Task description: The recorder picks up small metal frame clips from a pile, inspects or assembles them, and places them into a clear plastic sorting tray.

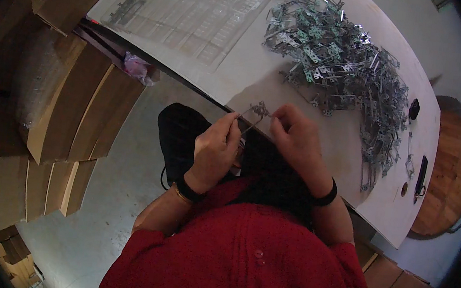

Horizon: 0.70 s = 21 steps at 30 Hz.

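Metal bracket [259, 109], long axis up-right from tightly pinching left hand [214, 151]; right hand [298, 140] curled alongside, hold unclear

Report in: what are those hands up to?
Left hand pinching a metal piece. Right hand at its other side, grip unclear. Pile of metal parts beyond, apart from both hands.

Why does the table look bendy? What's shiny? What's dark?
Head view: the pale, flat tabletop curves at its edges, likely fisheye distortion; head view: glints sparkle on the tangled silvery metal pile; head view: a shadow darkens the tabletop beside that pile.
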Tool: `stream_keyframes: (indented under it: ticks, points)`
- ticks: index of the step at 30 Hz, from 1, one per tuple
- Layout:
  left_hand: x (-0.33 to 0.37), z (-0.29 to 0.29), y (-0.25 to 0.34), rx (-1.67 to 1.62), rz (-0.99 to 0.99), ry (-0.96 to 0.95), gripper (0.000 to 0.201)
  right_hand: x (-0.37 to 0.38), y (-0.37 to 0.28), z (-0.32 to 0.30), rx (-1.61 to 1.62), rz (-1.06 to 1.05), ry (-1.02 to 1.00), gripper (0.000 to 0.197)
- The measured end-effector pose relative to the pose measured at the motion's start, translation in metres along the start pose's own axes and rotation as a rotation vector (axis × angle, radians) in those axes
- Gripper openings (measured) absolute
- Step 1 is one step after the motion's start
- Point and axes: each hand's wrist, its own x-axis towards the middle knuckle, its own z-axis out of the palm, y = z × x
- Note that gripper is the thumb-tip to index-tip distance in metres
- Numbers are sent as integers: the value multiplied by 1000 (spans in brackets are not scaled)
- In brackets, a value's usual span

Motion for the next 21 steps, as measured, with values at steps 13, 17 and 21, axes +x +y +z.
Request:
stream_keyframes:
  ticks: [13,17,21]
  points:
    - [46,11,-5,54,-10,-34,16,4,-6,-13,80,22,19,13]
    - [67,20,-10,106,-57,-70,15,2,-2,-14,135,24,54,12]
    - [79,28,-13,167,28,-110,14,1,2,-15,98,2,88,12]
